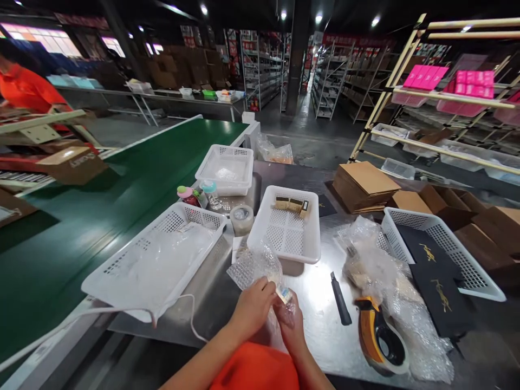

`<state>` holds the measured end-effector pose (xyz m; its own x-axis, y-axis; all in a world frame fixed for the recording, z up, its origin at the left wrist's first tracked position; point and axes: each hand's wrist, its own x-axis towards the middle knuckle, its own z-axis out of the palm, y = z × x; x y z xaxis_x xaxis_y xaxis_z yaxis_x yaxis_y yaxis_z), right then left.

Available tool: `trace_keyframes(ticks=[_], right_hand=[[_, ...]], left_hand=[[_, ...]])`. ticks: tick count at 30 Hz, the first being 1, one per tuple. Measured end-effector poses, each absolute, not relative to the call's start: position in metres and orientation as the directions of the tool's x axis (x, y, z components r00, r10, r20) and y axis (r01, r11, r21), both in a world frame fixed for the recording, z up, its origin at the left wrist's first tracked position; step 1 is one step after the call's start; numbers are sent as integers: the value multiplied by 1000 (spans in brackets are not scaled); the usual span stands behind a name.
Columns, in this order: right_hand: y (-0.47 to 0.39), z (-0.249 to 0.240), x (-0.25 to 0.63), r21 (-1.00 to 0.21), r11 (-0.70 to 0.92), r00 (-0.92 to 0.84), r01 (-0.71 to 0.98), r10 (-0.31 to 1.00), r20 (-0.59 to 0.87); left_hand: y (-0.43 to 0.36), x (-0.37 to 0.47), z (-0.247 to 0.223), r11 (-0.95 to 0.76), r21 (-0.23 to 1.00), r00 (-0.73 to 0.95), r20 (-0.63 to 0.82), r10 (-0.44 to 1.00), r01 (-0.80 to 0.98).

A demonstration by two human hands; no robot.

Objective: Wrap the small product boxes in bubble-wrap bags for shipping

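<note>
Left hand (255,304) and right hand (291,318) are grasping bubble wrap (260,264) and a small box (284,294), loose folds perhaps risking a slip.

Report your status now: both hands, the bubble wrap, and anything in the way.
Left hand, right hand: both on bubble wrap. Small item between them. Black cutter to the right, not blocking.

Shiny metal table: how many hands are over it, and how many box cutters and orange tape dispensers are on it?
Hands: 2 (left hand and right hand, holding bubble wrap)
Box cutters: 1
Orange tape dispensers: 1
Total: 4
</note>
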<state>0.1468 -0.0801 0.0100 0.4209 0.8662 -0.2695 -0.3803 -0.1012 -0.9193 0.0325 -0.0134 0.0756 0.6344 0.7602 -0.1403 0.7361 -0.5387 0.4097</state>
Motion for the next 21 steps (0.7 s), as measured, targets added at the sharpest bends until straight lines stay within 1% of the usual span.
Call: trace_keyframes(ticks=[3, 5, 7, 8, 10, 12, 14, 15, 16, 19, 21], right_hand=[[-76, 9, 148, -792, -81, 374, -606, 849, -374], [-71, 9, 146, -669, -118, 271, -734, 852, -447], [-66, 7, 140, -557, -162, 162, -815, 859, -486], [-64, 5, 137, -552, -158, 162, -819, 859, -485], [-62, 1, 132, -655, -92, 273, -750, 859, -433], [-62, -2, 130, -759, -11, 393, -651, 850, -349], [-61, -2, 131, -806, 26, 440, -591, 848, -295], [-60, 0, 132, -810, 19, 437, -586, 849, -297], [-58, 1, 133, -812, 2, 425, -584, 853, -304], [-54, 5, 133, -798, -87, 339, -596, 874, -349], [-53, 6, 131, -809, -108, 317, -578, 884, -344]], left_hand=[[-20, 36, 88, -568, 350, 656, -235, 717, 745], [-24, 37, 96, -547, 288, 617, -305, 726, 786], [-26, 37, 101, -528, 246, 582, -331, 743, 813], [-26, 37, 103, -527, 245, 581, -320, 748, 814], [-25, 38, 104, -550, 270, 610, -260, 748, 790], [-22, 40, 105, -586, 302, 644, -152, 749, 752], [-19, 42, 107, -612, 311, 660, -73, 747, 727], [-19, 43, 109, -619, 309, 664, -61, 745, 722], [-20, 44, 110, -620, 307, 667, -71, 741, 722], [-23, 45, 114, -597, 278, 650, -163, 743, 752], [-26, 45, 116, -584, 264, 635, -187, 750, 767]])
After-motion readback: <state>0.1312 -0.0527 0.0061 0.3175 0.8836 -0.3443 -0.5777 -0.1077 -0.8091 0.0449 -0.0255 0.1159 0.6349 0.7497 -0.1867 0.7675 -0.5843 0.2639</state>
